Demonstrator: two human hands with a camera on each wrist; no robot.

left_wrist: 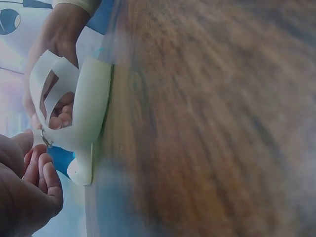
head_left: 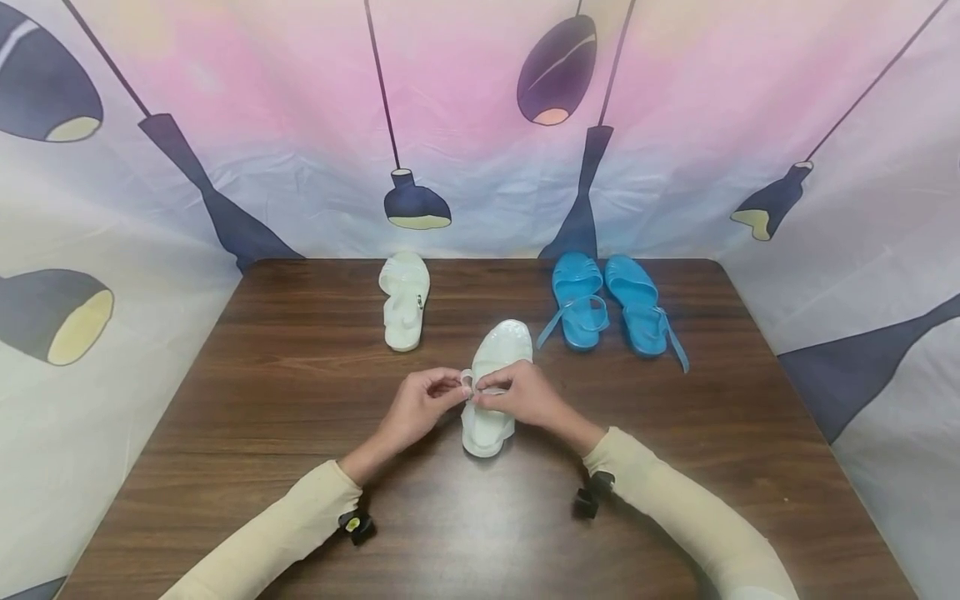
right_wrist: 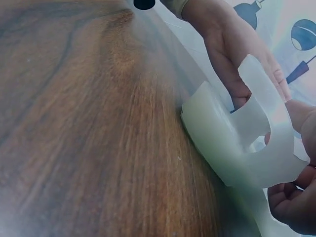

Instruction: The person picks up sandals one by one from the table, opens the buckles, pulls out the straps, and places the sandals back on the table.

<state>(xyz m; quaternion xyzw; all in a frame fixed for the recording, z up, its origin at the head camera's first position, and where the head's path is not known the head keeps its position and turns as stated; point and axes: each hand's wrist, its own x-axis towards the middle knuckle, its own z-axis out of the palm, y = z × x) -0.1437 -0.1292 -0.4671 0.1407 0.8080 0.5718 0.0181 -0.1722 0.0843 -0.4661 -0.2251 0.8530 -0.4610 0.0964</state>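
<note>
A white sandal (head_left: 487,437) lies near the middle of the table, its toe pointing away from me. At its left side my left hand (head_left: 415,406) pinches the looped strap end (head_left: 467,377) between thumb and fingertips. My right hand (head_left: 532,396) reaches across the sandal and pinches the strap close to the left fingertips. In the left wrist view a small metal buckle (left_wrist: 46,139) shows on the strap by the fingertips. The ankle strap (right_wrist: 284,143) stands up in an arch in the right wrist view. Fingers partly hide the strap's join.
Another white sandal (head_left: 405,312) lies at the back of the table, left of centre. Two blue sandals (head_left: 577,321) lie side by side at the back right, their straps loose. Behind the brown wooden table (head_left: 300,350) hangs a backdrop (head_left: 480,100) printed with lamps.
</note>
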